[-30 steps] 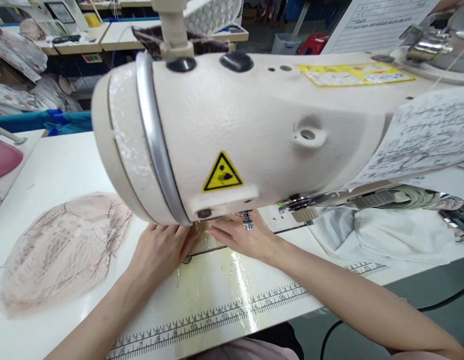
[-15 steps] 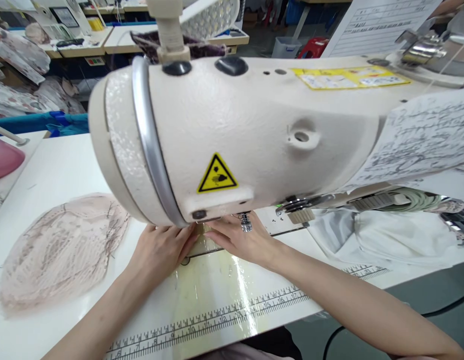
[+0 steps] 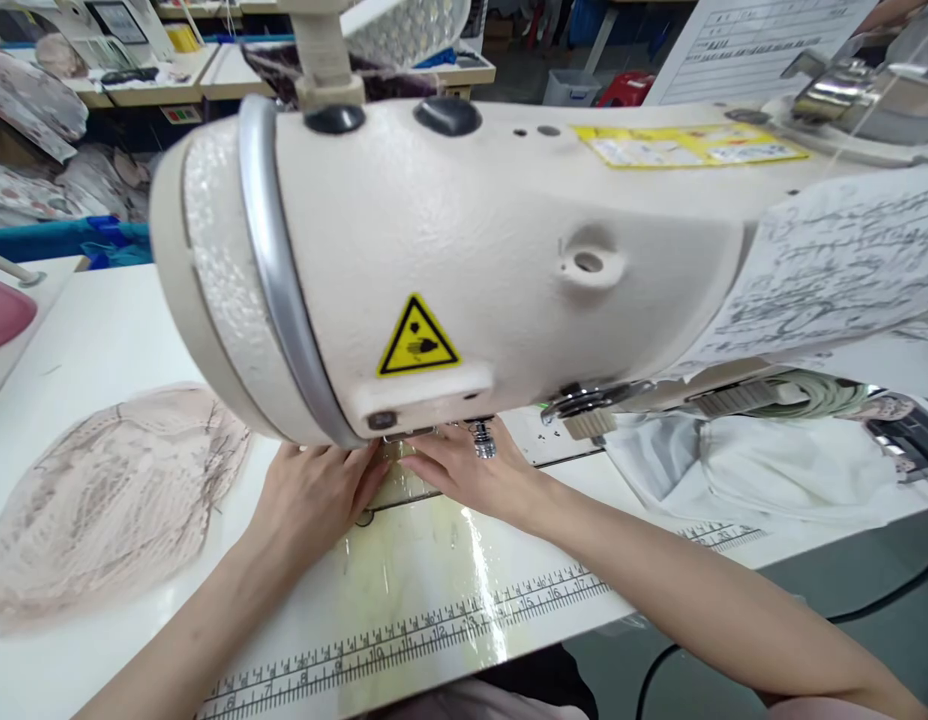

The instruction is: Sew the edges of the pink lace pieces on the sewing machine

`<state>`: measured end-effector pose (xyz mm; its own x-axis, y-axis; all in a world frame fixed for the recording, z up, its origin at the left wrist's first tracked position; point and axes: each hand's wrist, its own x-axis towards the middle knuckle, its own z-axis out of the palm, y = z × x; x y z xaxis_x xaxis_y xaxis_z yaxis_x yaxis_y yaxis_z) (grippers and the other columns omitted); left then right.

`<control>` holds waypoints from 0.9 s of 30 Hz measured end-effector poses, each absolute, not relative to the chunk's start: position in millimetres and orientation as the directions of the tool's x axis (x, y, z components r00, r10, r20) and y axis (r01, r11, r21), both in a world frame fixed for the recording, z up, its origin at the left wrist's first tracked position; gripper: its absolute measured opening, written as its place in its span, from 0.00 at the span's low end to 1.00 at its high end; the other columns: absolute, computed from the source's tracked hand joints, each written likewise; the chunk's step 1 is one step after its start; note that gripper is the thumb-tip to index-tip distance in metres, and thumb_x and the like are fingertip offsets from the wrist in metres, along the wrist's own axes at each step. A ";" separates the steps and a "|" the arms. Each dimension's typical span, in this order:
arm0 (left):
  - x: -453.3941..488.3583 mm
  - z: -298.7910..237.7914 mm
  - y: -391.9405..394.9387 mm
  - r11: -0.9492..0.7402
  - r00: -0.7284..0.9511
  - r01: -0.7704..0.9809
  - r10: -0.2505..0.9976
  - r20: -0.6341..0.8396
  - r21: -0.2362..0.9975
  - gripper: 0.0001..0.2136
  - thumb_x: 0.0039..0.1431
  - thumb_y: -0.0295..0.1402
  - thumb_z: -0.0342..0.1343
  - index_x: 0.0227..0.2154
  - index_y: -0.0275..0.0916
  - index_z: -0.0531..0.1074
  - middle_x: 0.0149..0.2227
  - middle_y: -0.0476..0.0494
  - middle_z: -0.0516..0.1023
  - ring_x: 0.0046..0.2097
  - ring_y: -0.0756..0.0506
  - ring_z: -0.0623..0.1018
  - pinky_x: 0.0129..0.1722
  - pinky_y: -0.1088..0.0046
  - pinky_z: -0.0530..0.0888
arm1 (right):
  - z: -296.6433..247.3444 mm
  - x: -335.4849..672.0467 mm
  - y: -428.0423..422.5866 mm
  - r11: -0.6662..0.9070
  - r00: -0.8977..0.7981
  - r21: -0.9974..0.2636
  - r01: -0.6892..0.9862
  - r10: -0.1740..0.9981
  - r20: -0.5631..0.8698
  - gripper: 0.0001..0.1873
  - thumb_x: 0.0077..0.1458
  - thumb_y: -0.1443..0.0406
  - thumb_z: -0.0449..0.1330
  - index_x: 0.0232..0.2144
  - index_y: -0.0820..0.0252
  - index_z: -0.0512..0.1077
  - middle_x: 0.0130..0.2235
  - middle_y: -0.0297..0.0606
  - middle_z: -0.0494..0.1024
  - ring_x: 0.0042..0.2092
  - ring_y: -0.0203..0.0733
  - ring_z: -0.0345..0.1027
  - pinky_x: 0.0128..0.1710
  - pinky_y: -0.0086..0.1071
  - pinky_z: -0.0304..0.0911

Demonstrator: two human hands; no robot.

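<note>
A large cream sewing machine [image 3: 464, 250] spans the view and covers the spot where my fingertips are. Under the left end of its head, my left hand [image 3: 318, 490] lies low over the table, its fingertips out of sight behind the casing. My right hand [image 3: 471, 465] comes in from the other side, thumb pointing toward my left hand, the rest of its fingers mostly hidden. Whether either hand grips any fabric cannot be seen. Left of my left hand, a pale pink lace piece [image 3: 119, 500] with loose dark threads rests on the white table [image 3: 314, 590].
A printed ruler strip [image 3: 404, 640] runs along the table's front edge. White fabric [image 3: 771, 465] lies to the right, near a coiled green band [image 3: 809, 405]. Handwritten paper [image 3: 839, 270] hangs on the machine. At the far left is a pink rounded object [image 3: 6, 312].
The whole view has shifted slightly, so the machine and table appear a little farther left and up. Both hands keep nearly the same place under the machine head.
</note>
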<state>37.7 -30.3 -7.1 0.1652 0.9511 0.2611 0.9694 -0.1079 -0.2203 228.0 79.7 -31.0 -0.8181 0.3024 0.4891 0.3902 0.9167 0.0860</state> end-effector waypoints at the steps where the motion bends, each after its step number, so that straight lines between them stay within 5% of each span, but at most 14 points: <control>1: 37.8 -7.3 -30.2 -0.103 0.161 0.969 0.953 0.259 -0.222 0.15 0.68 0.41 0.45 0.33 0.40 0.73 0.22 0.46 0.74 0.27 0.45 0.74 0.24 0.69 0.60 | -29.7 228.0 79.8 0.920 -0.825 0.080 0.385 0.304 0.477 0.21 0.67 0.55 0.50 0.58 0.55 0.67 0.40 0.38 0.81 0.40 0.42 0.73 0.43 0.40 0.69; 11: 40.0 -4.9 -30.4 -0.123 0.192 0.961 0.941 0.280 -0.246 0.13 0.67 0.39 0.47 0.39 0.38 0.74 0.25 0.46 0.75 0.30 0.41 0.75 0.27 0.66 0.61 | -20.9 228.5 79.6 0.924 -0.840 0.087 0.371 0.295 0.456 0.20 0.66 0.56 0.50 0.55 0.55 0.69 0.47 0.43 0.79 0.44 0.45 0.71 0.47 0.44 0.68; 18: 40.7 -2.6 -30.3 -0.108 0.171 0.969 0.944 0.284 -0.223 0.14 0.67 0.39 0.47 0.42 0.37 0.74 0.31 0.44 0.79 0.34 0.42 0.77 0.32 0.65 0.67 | -28.1 229.4 94.6 0.921 -0.802 0.099 0.376 0.269 0.534 0.16 0.65 0.59 0.53 0.51 0.54 0.73 0.34 0.41 0.80 0.35 0.44 0.71 0.34 0.41 0.69; 21: 43.4 -1.6 -32.0 -0.098 0.153 0.975 0.946 0.287 -0.198 0.15 0.68 0.40 0.46 0.45 0.37 0.74 0.37 0.42 0.80 0.39 0.41 0.78 0.40 0.61 0.71 | -31.2 230.1 96.8 0.945 -0.804 -0.071 0.318 0.309 0.509 0.16 0.65 0.64 0.50 0.51 0.51 0.73 0.37 0.40 0.81 0.37 0.44 0.73 0.33 0.39 0.69; 24: 47.7 2.7 -34.8 -0.116 0.176 0.974 0.928 0.328 -0.194 0.16 0.67 0.39 0.47 0.50 0.37 0.72 0.45 0.41 0.79 0.45 0.41 0.77 0.47 0.60 0.71 | -35.1 229.8 96.1 0.926 -0.800 -0.239 0.294 0.375 0.468 0.17 0.64 0.60 0.51 0.51 0.54 0.73 0.36 0.42 0.80 0.36 0.47 0.74 0.32 0.38 0.70; 27: 44.9 14.8 -40.5 -0.043 0.099 0.983 0.941 0.322 -0.176 0.14 0.67 0.36 0.48 0.51 0.39 0.72 0.46 0.42 0.79 0.47 0.43 0.76 0.47 0.64 0.72 | -40.2 227.2 94.4 0.748 -0.717 -0.505 0.430 0.623 0.312 0.20 0.62 0.51 0.53 0.45 0.56 0.76 0.35 0.45 0.79 0.34 0.49 0.74 0.30 0.41 0.69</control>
